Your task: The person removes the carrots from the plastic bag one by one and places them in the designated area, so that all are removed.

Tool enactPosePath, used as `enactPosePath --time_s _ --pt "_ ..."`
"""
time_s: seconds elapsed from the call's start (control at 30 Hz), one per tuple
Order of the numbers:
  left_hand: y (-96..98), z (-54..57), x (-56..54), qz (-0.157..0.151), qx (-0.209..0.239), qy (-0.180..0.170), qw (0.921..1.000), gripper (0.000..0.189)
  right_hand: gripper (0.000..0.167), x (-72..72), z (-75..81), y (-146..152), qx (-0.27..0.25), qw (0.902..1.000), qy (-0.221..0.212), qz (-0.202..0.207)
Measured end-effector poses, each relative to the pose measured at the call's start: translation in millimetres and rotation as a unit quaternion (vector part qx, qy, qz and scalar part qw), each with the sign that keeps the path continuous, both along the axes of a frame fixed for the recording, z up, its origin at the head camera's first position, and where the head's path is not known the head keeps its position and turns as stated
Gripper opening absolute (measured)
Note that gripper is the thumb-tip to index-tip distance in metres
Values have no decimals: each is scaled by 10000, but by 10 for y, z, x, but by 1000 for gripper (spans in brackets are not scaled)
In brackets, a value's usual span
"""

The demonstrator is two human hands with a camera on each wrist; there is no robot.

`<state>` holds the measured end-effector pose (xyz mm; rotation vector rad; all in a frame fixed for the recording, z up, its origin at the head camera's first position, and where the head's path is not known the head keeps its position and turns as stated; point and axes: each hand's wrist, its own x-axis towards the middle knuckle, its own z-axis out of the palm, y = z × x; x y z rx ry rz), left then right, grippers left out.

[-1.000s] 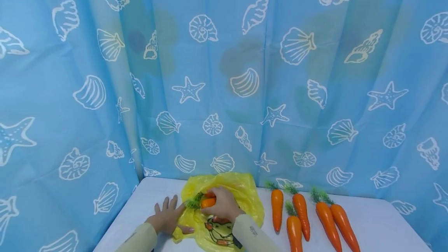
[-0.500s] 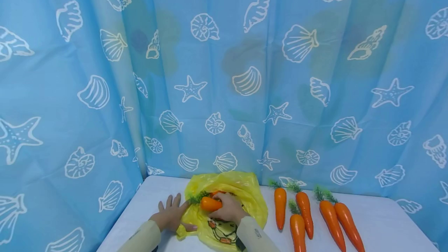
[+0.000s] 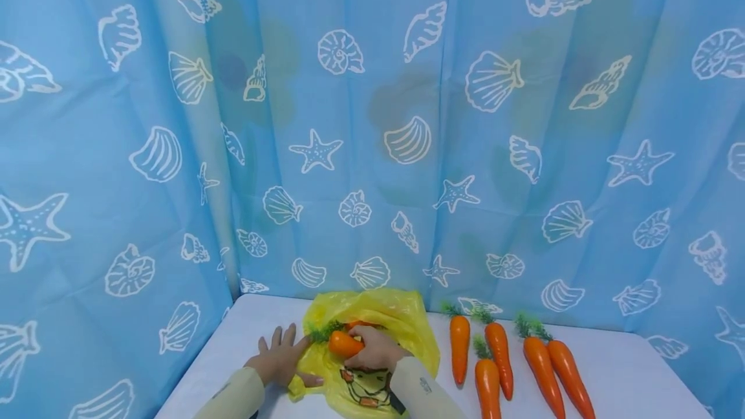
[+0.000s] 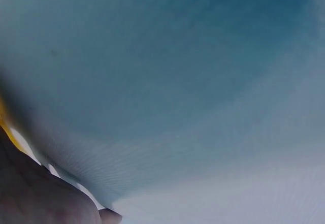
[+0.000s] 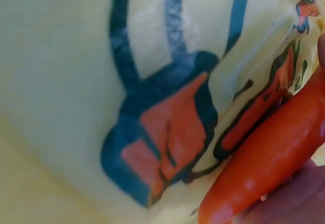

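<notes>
In the head view my right hand grips an orange carrot with a green leafy top over the yellow plastic bag. The carrot's top points left; its tapered body shows along the fingers in the right wrist view. Just behind it, more orange shows on the bag, mostly hidden. My left hand lies with spread fingers at the bag's left edge, its thumb on the plastic. The left wrist view has only a dark part of that hand in its lower corner.
Several more carrots lie on the white table right of the bag, among them a front one and a rightmost one. A blue shell-print curtain hangs behind the table and along its left side.
My right hand has shifted slightly down and right along the carrot, leaving more of its thick end in sight. The left hand stays at the bag's edge.
</notes>
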<state>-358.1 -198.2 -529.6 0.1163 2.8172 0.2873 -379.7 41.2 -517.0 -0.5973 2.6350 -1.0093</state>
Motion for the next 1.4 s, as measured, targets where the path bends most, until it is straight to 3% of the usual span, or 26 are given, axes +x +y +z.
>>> enactPosePath --time_s 0.4,0.7,0.87,1.13,1.4 --pt "-62 -22 -6 -5 2 -57 10000 113 51 92 56 21 -38 9997 -191 163" --pt "-27 -22 38 1 84 67 9999 110 52 148 39 26 179 9994 -297 -14" --pt "-2 -57 28 -33 137 55 9999 110 63 167 -3 87 157 9990 -410 -103" --pt "63 -76 9 -41 122 -17 9999 109 61 126 -108 199 -475 9941 -971 -98" --pt "30 -13 -8 -4 65 54 10000 110 58 132 -75 98 -334 9972 -649 -170"
